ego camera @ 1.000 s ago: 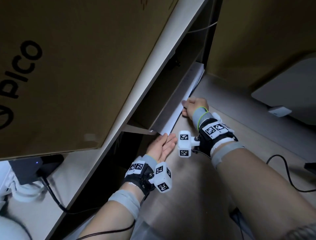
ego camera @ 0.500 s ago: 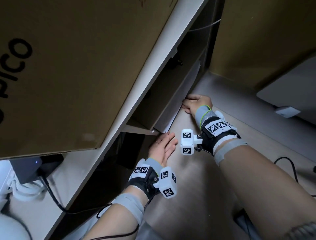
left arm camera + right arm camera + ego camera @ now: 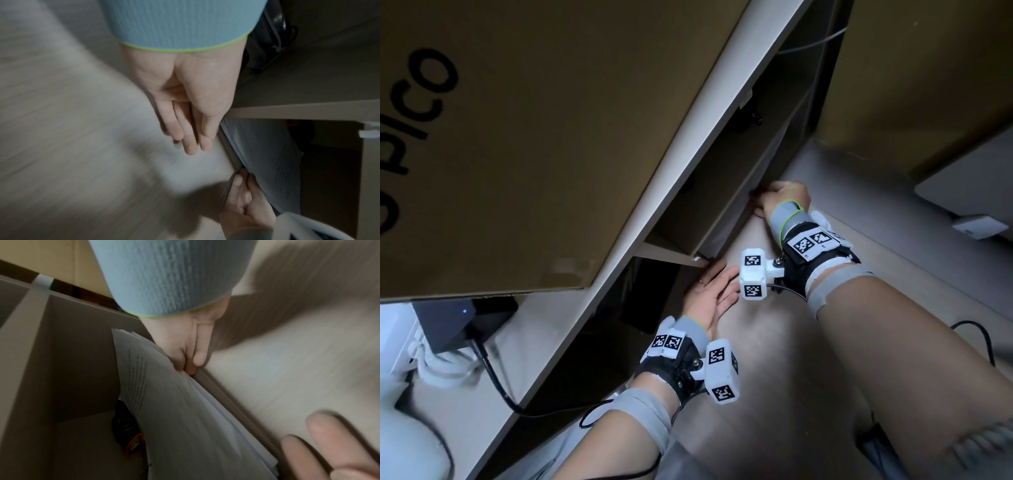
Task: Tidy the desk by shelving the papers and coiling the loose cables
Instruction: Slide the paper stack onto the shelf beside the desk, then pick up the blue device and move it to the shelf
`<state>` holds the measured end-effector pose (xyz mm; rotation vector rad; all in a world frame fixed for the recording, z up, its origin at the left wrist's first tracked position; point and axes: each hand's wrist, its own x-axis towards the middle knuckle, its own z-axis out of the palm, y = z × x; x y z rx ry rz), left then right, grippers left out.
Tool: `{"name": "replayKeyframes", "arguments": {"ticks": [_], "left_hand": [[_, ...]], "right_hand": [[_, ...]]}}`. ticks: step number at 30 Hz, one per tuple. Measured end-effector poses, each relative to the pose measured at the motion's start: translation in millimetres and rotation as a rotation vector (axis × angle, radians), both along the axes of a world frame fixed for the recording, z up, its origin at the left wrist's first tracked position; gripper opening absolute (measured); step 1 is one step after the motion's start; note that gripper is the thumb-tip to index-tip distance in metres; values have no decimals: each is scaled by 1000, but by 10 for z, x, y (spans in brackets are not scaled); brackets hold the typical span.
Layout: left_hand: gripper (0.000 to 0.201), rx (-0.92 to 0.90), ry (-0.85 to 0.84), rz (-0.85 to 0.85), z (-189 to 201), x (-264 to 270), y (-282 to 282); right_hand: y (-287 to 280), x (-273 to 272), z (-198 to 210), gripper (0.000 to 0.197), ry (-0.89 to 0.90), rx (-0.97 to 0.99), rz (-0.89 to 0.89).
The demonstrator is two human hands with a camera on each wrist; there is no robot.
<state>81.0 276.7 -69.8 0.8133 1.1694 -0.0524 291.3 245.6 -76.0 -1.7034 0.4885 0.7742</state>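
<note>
A: A stack of papers leans tilted inside the open shelf compartment beneath the large cardboard box, its lower edge at the compartment's front lip. What could go wrong here?

B: The stack looks loose and fanned at its edges. If it is let go while it leans, it may slump forward over the lip onto the desk in front of the shelf. A hard shove could buckle the sheets against the dark coiled item lying behind them in the compartment.

A: And the hands?

B: The right hand is at the compartment's front edge, fingers curled and pressed against the papers' near face. The left hand lies flat on the desk just in front of the compartment's near corner, fingers straight and close together, holding nothing.

A: What differs from the frames a moment before?

B: Then a white strip of paper juts out past the shelf front; now almost none shows from above, so the stack sits deeper. The right hand has closed in to the lip, and the left barely shifts.

A: The cables?

B: A black cable lies uncoiled on the desk, well to the right of the shelf.
</note>
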Motion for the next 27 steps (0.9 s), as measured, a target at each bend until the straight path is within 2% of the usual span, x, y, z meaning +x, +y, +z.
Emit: {"name": "replayKeyframes", "arguments": {"ticks": [4,8,13,16,19,23,27], "left_hand": [[34,14,25,25,79,35,-31],[28,49,12,-13,207,88,-124],[22,92,-17,-51,450,77,-326],[19,120,-29,-145,619,75,-550],[17,153,-11,-262,712,81,-827],[17,162,-12,-506,900,12,-1578],[14,169,-4,-687,1011,-132,-2391]], "right_hand": [[-152,-74,38,15,-3,9,-33],[-389,-206,50,15,5,63,-35],[-874,-540,349,13,49,160,-41],[-1363,-766,596,16,91,273,-228],[-1918,-1052,720,10,137,277,-363],[-2960,-1599,842,18,142,210,-500],[-3889,-2031,896,8,159,169,-603]]}}
